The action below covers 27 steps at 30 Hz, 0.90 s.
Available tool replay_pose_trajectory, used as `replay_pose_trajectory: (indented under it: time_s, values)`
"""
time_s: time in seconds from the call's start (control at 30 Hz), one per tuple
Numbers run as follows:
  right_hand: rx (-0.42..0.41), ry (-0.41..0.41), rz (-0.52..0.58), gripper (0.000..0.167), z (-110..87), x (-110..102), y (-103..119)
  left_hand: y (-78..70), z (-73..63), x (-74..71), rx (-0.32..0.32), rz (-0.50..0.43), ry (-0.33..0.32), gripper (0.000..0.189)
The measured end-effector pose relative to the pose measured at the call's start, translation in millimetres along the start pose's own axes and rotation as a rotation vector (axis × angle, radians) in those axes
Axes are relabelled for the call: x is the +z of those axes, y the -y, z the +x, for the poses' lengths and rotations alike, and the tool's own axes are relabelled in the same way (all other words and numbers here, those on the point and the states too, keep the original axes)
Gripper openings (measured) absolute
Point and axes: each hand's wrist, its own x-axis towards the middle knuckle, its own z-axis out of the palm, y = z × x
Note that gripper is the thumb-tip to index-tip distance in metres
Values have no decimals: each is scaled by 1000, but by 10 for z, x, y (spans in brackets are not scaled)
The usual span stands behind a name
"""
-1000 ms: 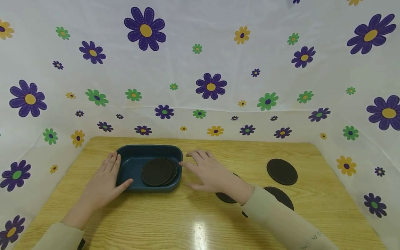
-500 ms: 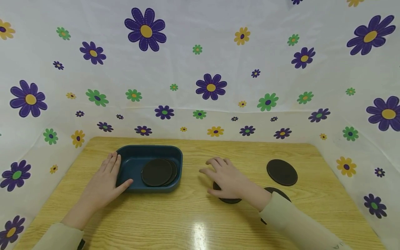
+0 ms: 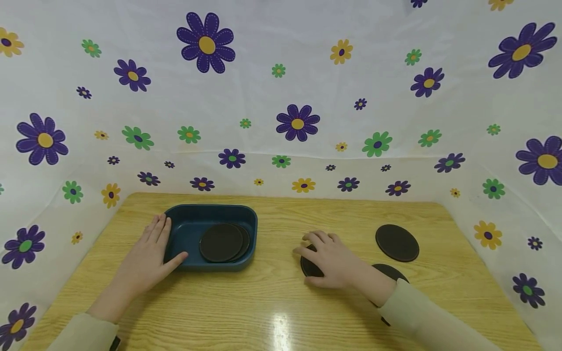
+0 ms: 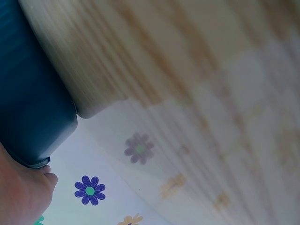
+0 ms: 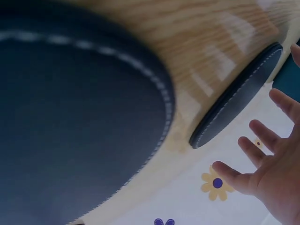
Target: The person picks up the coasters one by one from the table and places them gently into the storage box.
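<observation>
My left hand (image 3: pixel 145 258) rests on the left rim of a dark blue tray (image 3: pixel 206 267), its fingers straight and thumb stretched over the near rim. Inside the tray lie overlapping black round coasters (image 3: pixel 219 243), gathered toward its right end. My right hand (image 3: pixel 331 261) is over another black coaster (image 3: pixel 309 265) on the table, fingers spread and slightly bent around its left part. The palm hides the rest of that coaster. In the right wrist view the fingers (image 5: pixel 234 178) look apart from the stitched coasters; contact cannot be told.
Two more black coasters lie to the right, one farther back (image 3: pixel 397 243) and one (image 3: pixel 390 271) partly covered by the right forearm. The wood-grain table (image 3: pixel 246 312) meets a white flower-patterned cloth (image 3: pixel 263 97) at the back and sides.
My right hand has moved right, away from the tray's right rim, and lowered over the nearest loose coaster. The left hand, the tray and the coasters have stayed put.
</observation>
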Motion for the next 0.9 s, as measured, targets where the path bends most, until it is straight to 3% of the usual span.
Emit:
replay_pose_trajectory:
  time_s: [0.4,0.9]
  values:
    - [78,75,111,70,-137,52,-38,-18,11,-23,-6,3,6,104]
    - [104,84,176,68,-141,36,-37,-1,-2,4,2,-2,-10,103]
